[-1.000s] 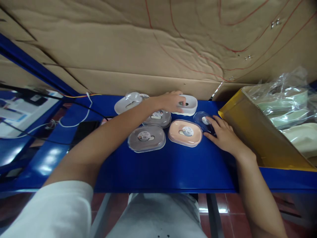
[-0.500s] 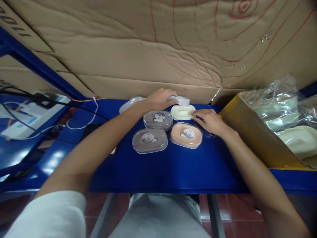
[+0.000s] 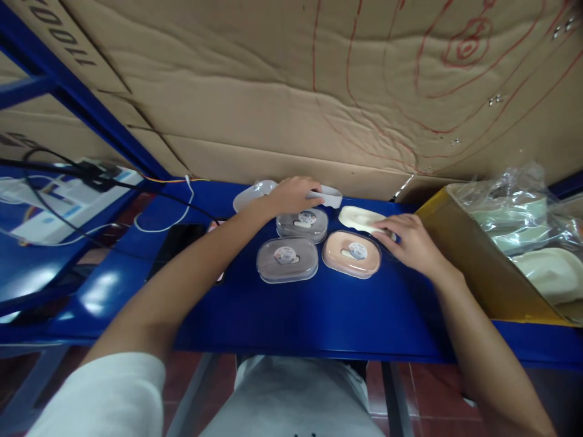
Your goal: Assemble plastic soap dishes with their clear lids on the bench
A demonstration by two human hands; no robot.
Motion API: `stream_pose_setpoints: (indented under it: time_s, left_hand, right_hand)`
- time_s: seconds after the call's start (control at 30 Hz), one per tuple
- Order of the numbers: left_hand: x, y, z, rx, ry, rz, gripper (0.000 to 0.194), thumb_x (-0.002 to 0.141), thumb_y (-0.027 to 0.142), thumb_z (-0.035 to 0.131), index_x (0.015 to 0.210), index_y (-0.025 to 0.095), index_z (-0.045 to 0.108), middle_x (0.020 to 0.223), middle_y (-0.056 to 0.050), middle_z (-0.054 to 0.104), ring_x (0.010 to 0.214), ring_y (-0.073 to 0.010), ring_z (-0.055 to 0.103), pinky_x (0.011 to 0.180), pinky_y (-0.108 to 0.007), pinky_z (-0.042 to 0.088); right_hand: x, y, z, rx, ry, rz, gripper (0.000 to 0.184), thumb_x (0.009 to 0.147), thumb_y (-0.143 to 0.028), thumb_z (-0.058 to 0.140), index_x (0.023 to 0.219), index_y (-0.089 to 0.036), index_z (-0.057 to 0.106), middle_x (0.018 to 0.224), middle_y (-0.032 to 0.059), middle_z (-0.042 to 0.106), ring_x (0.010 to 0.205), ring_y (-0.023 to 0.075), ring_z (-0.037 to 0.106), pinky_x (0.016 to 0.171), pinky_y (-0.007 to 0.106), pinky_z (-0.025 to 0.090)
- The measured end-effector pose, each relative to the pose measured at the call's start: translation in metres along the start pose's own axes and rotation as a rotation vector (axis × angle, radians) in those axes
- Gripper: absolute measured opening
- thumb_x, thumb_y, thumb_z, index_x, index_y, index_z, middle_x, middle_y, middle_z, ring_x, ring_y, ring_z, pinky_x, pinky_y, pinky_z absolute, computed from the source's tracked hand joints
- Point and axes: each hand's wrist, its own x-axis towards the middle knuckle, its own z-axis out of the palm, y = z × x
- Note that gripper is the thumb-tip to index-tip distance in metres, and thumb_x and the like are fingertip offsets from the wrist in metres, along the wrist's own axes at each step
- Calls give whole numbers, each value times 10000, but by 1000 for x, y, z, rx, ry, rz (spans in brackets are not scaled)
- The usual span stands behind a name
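Observation:
At the back of the blue table, my left hand [image 3: 298, 195] is closed on a light grey plastic dish [image 3: 333, 196], whose right end sticks out past my fingers. My right hand [image 3: 413, 241] pinches the right end of a cream-coloured oval plastic dish [image 3: 359, 218], which is slightly tilted. Below my left hand sits a grey oval box [image 3: 291, 227] with a clear lid and a round label. In front of it is a second grey lidded box [image 3: 286, 267]. A peach lidded box [image 3: 353, 261] lies between these and my right hand.
On the right stands a cardboard box [image 3: 469, 261] holding green and cream plastic pieces [image 3: 546, 273] and clear bags. A translucent lid-like piece [image 3: 250, 194] lies behind my left forearm. Left are a dark flat device [image 3: 175, 243], cables and a white power strip [image 3: 95, 197]. Cardboard [image 3: 250, 109] walls the back.
The cream dish has shifted right and tilted, and my right hand, earlier at its edge, now grips it. My left hand has moved the grey dish slightly left and lower. The view has shifted too.

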Motion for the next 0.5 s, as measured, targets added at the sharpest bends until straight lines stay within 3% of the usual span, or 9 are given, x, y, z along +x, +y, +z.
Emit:
stream_pose_setpoints:
  time_s: [0.13, 0.27, 0.37, 0.5]
  left_hand:
    - [3, -2, 6, 11, -7, 25, 361, 1008, 435, 564, 1201, 198, 756, 1252, -93, 751, 1202, -290, 690, 1046, -403, 494]
    - [-15, 12, 0, 48, 101, 74, 338, 1014, 363, 573, 1258, 195, 735, 1422, -143, 685, 1347, -343, 619, 1203, -550, 376]
    - [-65, 47, -7, -9, 214, 198, 342, 1065, 364, 524, 1312, 237, 723, 1492, -115, 657, 1391, -318, 599, 1228, -539, 385]
    - [-162, 99, 4, -132, 108, 314, 343, 1057, 408, 600, 1383, 398, 704, 1495, -45, 681, 1354, -298, 643, 1217, -524, 468]
  right_hand:
    - [-67, -62, -29, 45, 109, 49, 207, 1051, -291, 679, 1253, -313, 716, 1161, 48, 819, 1034, 281, 743, 1007, 507, 488]
    - [-116, -128, -16, 178, 11, -32, 310, 1046, -192, 661, 1331, -313, 685, 1082, 11, 816, 962, 240, 739, 998, 507, 512]
    - [-132, -156, 12, 200, -9, -54, 282, 1084, -155, 576, 1304, -281, 699, 1042, 1, 815, 934, 211, 740, 995, 482, 519]
    - [-136, -158, 31, 176, -30, -62, 248, 1104, -182, 559, 1282, -266, 711, 1060, 8, 817, 960, 215, 743, 1013, 485, 509]
